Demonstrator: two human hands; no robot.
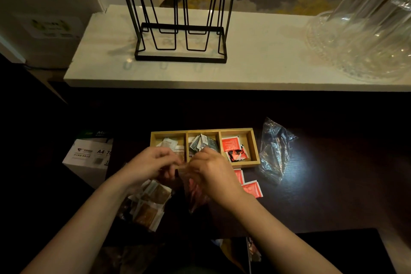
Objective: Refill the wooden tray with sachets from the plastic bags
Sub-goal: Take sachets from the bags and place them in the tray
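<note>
A wooden tray (253,148) with three compartments sits on the dark table. Its left compartment holds pale sachets (169,142), the middle grey-green sachets (201,141), the right red sachets (230,143). My left hand (151,164) and my right hand (211,171) meet just in front of the tray, both pinching the top of a clear plastic bag (195,193) with reddish sachets inside. Under my left wrist lies a bag of brown sachets (149,204). Two loose red sachets (252,189) lie to the right of my right hand.
An empty crumpled plastic bag (274,151) lies right of the tray. A white paper box (89,158) stands at the left. Behind, a white counter (255,60) carries a black wire rack (180,29) and clear glassware (364,35).
</note>
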